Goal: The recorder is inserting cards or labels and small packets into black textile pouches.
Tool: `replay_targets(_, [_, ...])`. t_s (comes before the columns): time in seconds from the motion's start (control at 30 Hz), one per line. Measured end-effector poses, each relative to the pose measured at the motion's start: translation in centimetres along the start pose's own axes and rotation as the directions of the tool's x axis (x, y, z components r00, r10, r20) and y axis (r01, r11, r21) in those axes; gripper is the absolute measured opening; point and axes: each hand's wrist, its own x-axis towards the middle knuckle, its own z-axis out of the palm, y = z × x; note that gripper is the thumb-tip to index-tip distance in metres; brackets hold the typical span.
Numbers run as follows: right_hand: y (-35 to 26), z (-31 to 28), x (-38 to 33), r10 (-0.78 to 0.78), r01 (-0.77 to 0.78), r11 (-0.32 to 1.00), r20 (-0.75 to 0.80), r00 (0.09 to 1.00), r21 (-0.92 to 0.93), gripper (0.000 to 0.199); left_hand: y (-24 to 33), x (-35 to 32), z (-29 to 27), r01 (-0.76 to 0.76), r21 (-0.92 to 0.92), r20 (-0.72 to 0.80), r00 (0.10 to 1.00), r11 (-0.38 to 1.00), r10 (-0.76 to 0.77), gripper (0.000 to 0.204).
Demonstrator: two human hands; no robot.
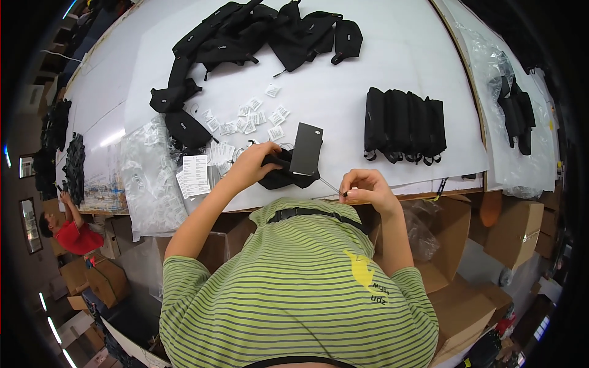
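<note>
My left hand grips the edge of a black fabric pouch at the table's near edge, its fingers closed on the cloth. A dark grey hang tag lies against the pouch. From it a thin string runs taut to the right. My right hand pinches the string's small black end between thumb and fingers. Beside my left hand lie a stack of white printed cards and, farther off, scattered small white packets.
Several black pouches stand in a row at right. More black pouches are heaped at the back and left. Clear plastic bags lie at left. Cardboard boxes sit below the table edge. A person in red works at far left.
</note>
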Motion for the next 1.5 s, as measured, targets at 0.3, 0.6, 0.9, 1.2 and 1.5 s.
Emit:
replay_targets(0.3, [-0.2, 0.1, -0.8, -0.097, 0.096, 0.993, 0.009, 0.995, 0.068, 0.010, 1.0, -1.8, -0.1, 0.018, -0.090, -0.002, 1.000, 0.996, -0.019, 0.019])
replay_targets(0.6, [-1.4, 1.4, -1.2, -0.401, 0.404, 0.901, -0.054, 0.915, 0.159, 0.025, 5.4, -3.5, 1.0, 0.226, -0.520, 0.190, 0.971, 0.824, -0.146, 0.020])
replay_targets(0.9, [-0.7, 0.3, -1.1, -0.526, 0.529, 0.835, -0.068, 0.848, 0.151, 0.020, 7.3, -4.3, 0.8, 0.038, -0.325, -0.026, 0.998, 0.945, -0.049, 0.022])
replay_targets(1.2, [5.8, 1.7, 0.9, -0.042, 0.118, 0.867, 0.165, 0.985, -0.485, 0.044, 7.2, -3.6, -2.8, 0.397, -0.615, 0.634, 0.763, 0.681, 0.127, 0.024])
replay_targets(1.5, [8.0, -1.2, 1.9, -0.206, -0.037, 0.824, -0.359, 0.910, -0.565, 0.024, 5.2, -5.1, -3.8, 0.387, -0.430, 0.354, 0.903, 0.816, -0.242, 0.034])
